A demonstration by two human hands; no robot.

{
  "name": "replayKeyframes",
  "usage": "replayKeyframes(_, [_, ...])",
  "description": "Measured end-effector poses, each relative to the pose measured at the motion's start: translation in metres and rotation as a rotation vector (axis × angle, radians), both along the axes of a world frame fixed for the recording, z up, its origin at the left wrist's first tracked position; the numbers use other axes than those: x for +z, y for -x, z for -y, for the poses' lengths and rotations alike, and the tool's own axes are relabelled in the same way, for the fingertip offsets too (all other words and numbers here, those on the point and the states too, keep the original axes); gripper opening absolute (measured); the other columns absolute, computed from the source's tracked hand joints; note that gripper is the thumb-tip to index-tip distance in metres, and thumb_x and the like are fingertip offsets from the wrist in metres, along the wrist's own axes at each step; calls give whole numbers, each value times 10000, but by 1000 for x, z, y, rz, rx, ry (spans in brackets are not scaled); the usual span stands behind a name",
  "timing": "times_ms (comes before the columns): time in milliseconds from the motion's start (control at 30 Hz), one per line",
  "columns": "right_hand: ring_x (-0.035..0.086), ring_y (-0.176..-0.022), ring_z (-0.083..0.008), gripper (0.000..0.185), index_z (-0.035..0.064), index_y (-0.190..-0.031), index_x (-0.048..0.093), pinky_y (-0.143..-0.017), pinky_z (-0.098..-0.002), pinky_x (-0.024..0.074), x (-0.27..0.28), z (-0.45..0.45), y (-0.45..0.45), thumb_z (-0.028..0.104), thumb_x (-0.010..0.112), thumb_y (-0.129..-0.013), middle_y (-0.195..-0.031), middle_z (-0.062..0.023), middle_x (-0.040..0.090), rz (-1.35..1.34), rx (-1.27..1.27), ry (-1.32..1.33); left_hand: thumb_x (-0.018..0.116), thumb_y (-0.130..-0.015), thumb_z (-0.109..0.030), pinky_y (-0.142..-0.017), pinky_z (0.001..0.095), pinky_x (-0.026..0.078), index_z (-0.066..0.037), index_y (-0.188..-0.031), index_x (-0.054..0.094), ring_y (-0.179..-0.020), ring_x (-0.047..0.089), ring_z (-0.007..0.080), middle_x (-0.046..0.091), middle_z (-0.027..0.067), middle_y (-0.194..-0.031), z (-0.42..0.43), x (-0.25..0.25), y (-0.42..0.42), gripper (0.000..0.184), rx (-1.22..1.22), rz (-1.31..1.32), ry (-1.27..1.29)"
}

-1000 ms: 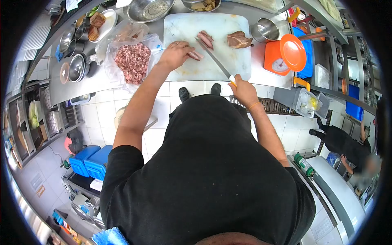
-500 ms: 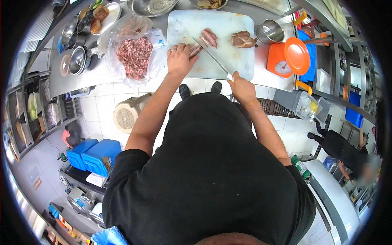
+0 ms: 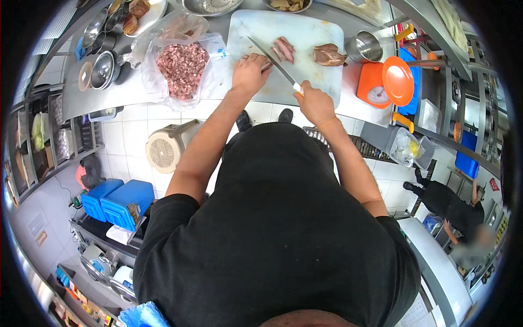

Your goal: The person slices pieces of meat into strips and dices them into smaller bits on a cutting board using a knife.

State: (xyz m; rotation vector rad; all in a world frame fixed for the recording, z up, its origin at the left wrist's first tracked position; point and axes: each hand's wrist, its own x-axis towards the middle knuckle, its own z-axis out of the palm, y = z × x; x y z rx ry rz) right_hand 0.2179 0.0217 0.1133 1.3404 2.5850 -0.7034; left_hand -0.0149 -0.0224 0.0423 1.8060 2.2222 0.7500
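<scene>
My right hand [image 3: 317,103] is closed round the handle of a long knife [image 3: 277,66], whose blade slants up and left across the white cutting board [image 3: 318,87]. On the board's left side, my left hand [image 3: 249,75] is closed over a piece of meat [image 3: 266,65], which its fingers mostly hide. The blade passes just right of that piece; whether it touches cannot be made out. Cut strips of meat [image 3: 283,49] lie beyond the blade. Farther right on the board rests a larger brown piece of meat [image 3: 329,55].
Left of the board is a plastic bag of diced meat [image 3: 182,71], with metal bowls [image 3: 102,75] beyond. A steel pot [image 3: 366,46] and an orange scale [image 3: 373,90] stand right. A beige stool [image 3: 163,151] is on the floor. Another person [image 3: 452,204] is at far right.
The knife has moved left and up a little, and my right hand with it. My left hand's fingers have drawn in over the meat. The whole view has shifted slightly.
</scene>
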Motion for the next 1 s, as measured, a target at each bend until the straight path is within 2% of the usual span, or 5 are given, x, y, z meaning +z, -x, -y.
replayKeyframes(200, [745, -881, -443, 341, -4, -1140, 559, -782, -551, 574, 0, -5, 13, 310, 632, -1029, -917, -252, 752, 52, 34, 54, 781, -870, -171, -954, 467, 548, -96, -1045, 768, -1055, 704, 331, 761, 109, -1074, -6, -10, 3, 191, -31, 60, -24])
replayKeyframes(467, [741, -932, -454, 392, -35, -1203, 535, -824, -560, 573, -47, -32, 64, 313, 614, -1041, -970, -292, 742, -21, 28, 83, 781, -875, -169, -925, 469, 572, -89, -1028, 773, -1043, 709, 342, 764, 112, -1076, -8, -12, 5, 172, -62, 73, 16])
replayKeyframes(767, [744, -939, -452, 337, -52, -1160, 560, -843, -549, 572, 11, -12, 47, 258, 601, -1034, -980, -295, 744, 55, 58, 110, 765, -891, -174, -913, 468, 567, -86, -990, 751, -1016, 703, 353, 749, 115, -1021, 2, -2, 12, 133, -55, 122, -39])
replayKeyframes(900, [747, -942, -445, 323, -47, -1137, 564, -846, -542, 574, -32, -7, 52, 255, 602, -1030, -987, -290, 748, 14, -15, 112, 752, -897, -168, -885, 479, 562, -87, -980, 747, -973, 699, 356, 731, 118, -964, -2, -12, 13, 117, -75, 119, -42])
replayKeyframes(1000, [737, -891, -474, 373, -51, -1148, 549, -792, -555, 578, -49, -21, 72, 299, 612, -1036, -944, -288, 743, -65, -2, 85, 749, -900, -171, -877, 479, 560, -87, -979, 748, -963, 699, 355, 731, 117, -954, -2, -15, 14, 115, -76, 89, -23])
